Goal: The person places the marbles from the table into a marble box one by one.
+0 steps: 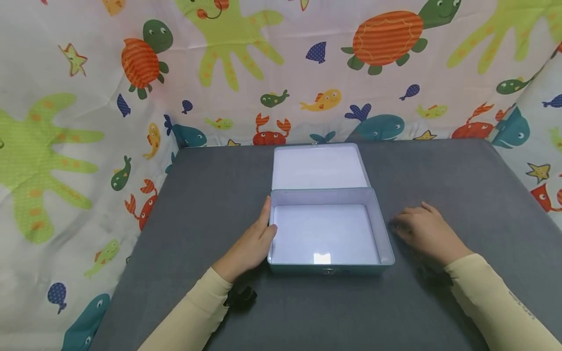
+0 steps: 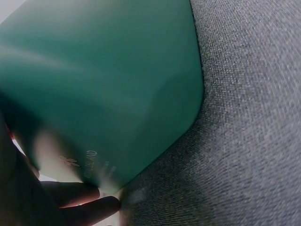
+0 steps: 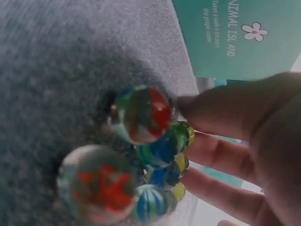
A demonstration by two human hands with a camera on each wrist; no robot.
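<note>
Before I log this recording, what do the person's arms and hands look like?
The left sleeve and right sleeve are long and pale yellow; the right one carries a dark marking, too small to read. A black device, perhaps the wrist camera, shows by the left sleeve's end. The left hand and right hand wear no gloves.

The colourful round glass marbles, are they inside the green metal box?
No, the right wrist view shows the marbles outside the box, near the right hand.
</note>
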